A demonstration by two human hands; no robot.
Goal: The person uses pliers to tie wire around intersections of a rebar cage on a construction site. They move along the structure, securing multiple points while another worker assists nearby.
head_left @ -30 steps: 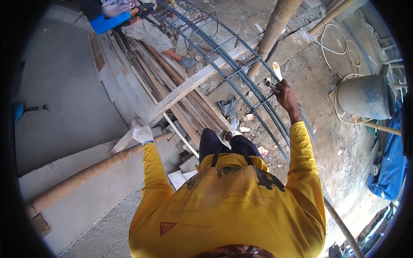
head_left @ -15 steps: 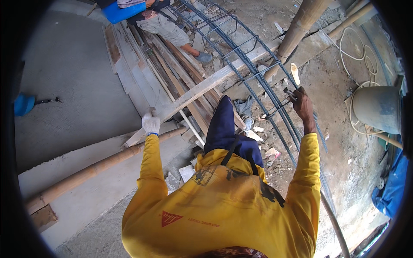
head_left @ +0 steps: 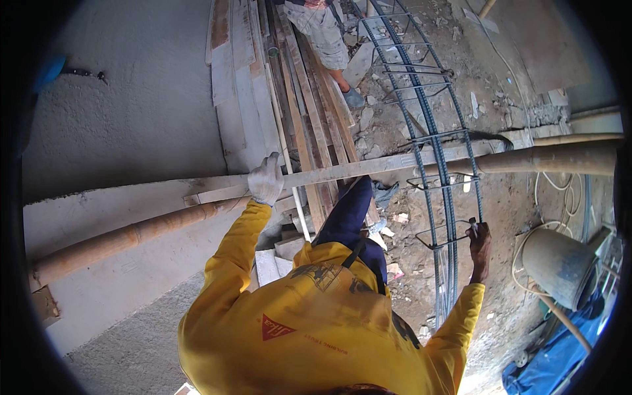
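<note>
My left hand (head_left: 266,180), in a white work glove, is closed over a long wooden beam (head_left: 375,166) near its left end. The beam runs across in front of me and meets a long cage of dark ribbed rebar (head_left: 440,174) tied with thin square stirrups. Beside the cage's right-hand bar, close to a lower stirrup (head_left: 438,246), my bare right hand (head_left: 481,249) is closed around a small dark tool (head_left: 473,226). Only the tool's end shows above the fingers, so its kind cannot be made out.
Loose planks (head_left: 306,105) lie stacked ahead, near another person's leg (head_left: 332,49). A bamboo pole (head_left: 145,227) follows the concrete ledge at left; a thicker one (head_left: 553,159) lies at right. Beyond my right arm are a grey drum (head_left: 556,260), a hose (head_left: 571,197) and blue tarp (head_left: 553,355).
The view has swung, so the cage and planks stand more upright in it. My right hand is lower beside the cage, still around the tool; my left remains on the beam.
</note>
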